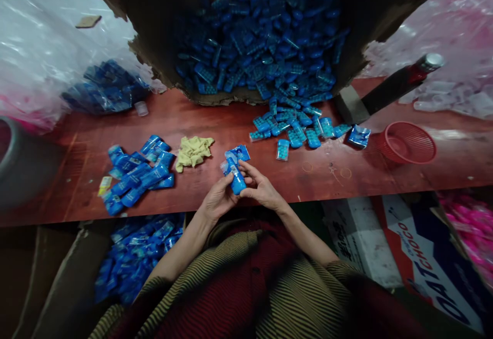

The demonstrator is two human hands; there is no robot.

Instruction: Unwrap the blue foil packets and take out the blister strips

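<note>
Near the table's front edge, both hands grip a small blue container in printed wrap (235,174). My left hand (217,199) is closed on its left side, thumb on top. My right hand (265,190) holds it from the right with bent fingers. At its far end shows a blue printed sleeve (242,152); I cannot tell if it is attached. A crumpled yellow cloth (194,152) lies beyond my left hand. Farther left is a pile of wrapped blue containers (140,172). Ahead to the right lie several clear containers with blue-green contents (296,132).
A torn cardboard box (150,46) full of blue containers opens toward me. At right stand a red plastic basket (408,144) and a dark, silver-capped object (400,87) beside a small stack of blue sleeves (359,136). A grey bucket (26,169) is at left. Below the table lie wrapped blue packs (134,257).
</note>
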